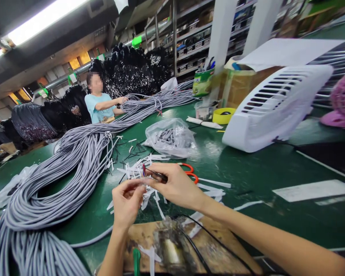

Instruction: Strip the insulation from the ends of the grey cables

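Note:
My left hand [127, 201] is closed in a pinch near the middle, above the wooden board. A grey cable [93, 240] runs from the left and passes behind my left wrist, toward these fingers. Small red and blue wire ends [144, 171] show just above the fingertips. My right hand [176, 184] meets the left one and is closed around a slim dark tool [158, 174], whose exact kind I cannot make out. Its tip points at the wire ends. Behind the right hand lie red-handled scissors [193, 177] among white strips [132, 168].
Thick bundles of grey cable [60, 165] cover the left side. A clear bag of small dark parts [172, 138], a yellow tape roll [223, 115] and a white fan [271, 109] stand beyond. A metal device [172, 249] sits on the board [215, 245]. A co-worker [100, 101] handles cables opposite.

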{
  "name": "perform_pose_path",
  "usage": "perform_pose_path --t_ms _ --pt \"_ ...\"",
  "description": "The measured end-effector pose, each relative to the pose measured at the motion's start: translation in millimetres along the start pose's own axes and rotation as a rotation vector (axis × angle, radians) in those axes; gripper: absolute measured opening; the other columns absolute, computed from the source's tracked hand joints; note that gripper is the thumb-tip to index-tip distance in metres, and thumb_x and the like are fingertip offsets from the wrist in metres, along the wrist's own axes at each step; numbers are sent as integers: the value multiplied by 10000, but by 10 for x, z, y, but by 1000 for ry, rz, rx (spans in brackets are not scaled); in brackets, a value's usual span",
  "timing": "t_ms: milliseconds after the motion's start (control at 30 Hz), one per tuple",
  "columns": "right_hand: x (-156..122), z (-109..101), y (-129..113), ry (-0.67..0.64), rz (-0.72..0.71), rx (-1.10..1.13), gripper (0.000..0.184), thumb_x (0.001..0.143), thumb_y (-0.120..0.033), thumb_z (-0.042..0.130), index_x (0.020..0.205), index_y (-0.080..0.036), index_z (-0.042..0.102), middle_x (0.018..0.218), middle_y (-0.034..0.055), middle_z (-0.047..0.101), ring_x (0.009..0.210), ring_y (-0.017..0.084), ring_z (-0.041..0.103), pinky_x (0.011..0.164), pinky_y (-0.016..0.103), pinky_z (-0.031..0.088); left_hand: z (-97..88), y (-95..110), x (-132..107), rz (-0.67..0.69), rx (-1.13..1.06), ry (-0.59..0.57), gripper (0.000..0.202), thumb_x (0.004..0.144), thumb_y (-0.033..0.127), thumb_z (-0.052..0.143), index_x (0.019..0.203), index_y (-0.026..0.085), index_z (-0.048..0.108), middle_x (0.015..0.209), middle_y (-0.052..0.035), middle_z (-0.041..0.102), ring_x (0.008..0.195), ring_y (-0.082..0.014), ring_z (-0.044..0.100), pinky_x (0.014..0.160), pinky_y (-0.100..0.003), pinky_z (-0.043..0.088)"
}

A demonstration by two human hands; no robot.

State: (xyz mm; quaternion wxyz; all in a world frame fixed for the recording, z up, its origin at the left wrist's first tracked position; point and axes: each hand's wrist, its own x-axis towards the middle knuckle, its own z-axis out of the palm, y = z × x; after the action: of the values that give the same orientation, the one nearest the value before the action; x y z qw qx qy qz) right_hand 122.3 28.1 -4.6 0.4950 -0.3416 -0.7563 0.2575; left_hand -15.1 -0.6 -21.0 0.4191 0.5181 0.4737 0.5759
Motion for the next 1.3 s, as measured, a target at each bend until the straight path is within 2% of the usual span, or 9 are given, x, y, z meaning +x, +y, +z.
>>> perform_pose_path --t_ms 133,267,467,633,733,833,1033,1167,1300 --pt "-21 131 78 4 132 77 317 777 -369 460 544 -192 339 519 -41 326 507 89 292 476 236 241 33 -27 -28 68 64 123 309 631 415 686 563 117 641 381 22 504 306 -73 404 316 -195 324" --pt "-68 252 145 4 254 239 292 769 -412 431 589 -187 384 556 -27 354 533 101 324 498 240 279 40 -83 -21 75 -10 216 357 660 472 653 632 119 607 445 15 548 309 -84 437 313 -203 367" --pt "-100 251 181 32 261 207 293 774 -420 414 607 -179 421 556 -24 354 529 104 327 500 244 283 62 -122 16 15 -111 146 390 692 512 621 629 157 472 423 75 440 292 -38 355 285 -143 253" --pt "-103 237 228 22 282 74 257 746 -390 385 597 -183 420 537 -24 372 516 103 327 494 244 279 90 -121 9 4 41 115 414 568 309 766 913 119 638 602 33 565 474 -51 470 446 -150 383" --pt "-106 255 246 16 316 57 223 710 -364 377 579 -187 413 519 -29 374 499 99 326 479 238 275 101 -153 -1 15 120 50 370 676 317 680 984 111 675 701 -33 657 594 -106 555 578 -204 454" --pt "-122 263 242 28 301 44 181 690 -319 374 572 -187 408 510 -29 394 485 95 338 464 229 271 95 -187 -6 97 195 68 291 747 307 605 955 128 701 847 -78 694 752 -159 601 717 -251 466" --pt "-152 221 225 136 143 -3 285 743 -337 441 508 -192 367 474 -42 346 458 83 319 445 219 260 68 -181 -29 300 444 109 202 778 257 565 866 174 727 642 -28 614 547 -105 498 476 -196 375" --pt "-161 212 228 230 6 -86 387 814 -359 453 490 -191 323 469 -42 345 442 73 309 438 216 251 103 -165 -63 238 377 125 201 773 280 561 752 154 717 589 -22 597 492 -103 521 416 -187 373" --pt "-162 245 229 201 -24 -66 406 839 -386 446 495 -175 398 468 -37 374 436 69 321 439 212 256 124 -141 -62 91 176 223 267 739 375 585 693 118 639 442 9 554 323 -90 467 330 -185 341"
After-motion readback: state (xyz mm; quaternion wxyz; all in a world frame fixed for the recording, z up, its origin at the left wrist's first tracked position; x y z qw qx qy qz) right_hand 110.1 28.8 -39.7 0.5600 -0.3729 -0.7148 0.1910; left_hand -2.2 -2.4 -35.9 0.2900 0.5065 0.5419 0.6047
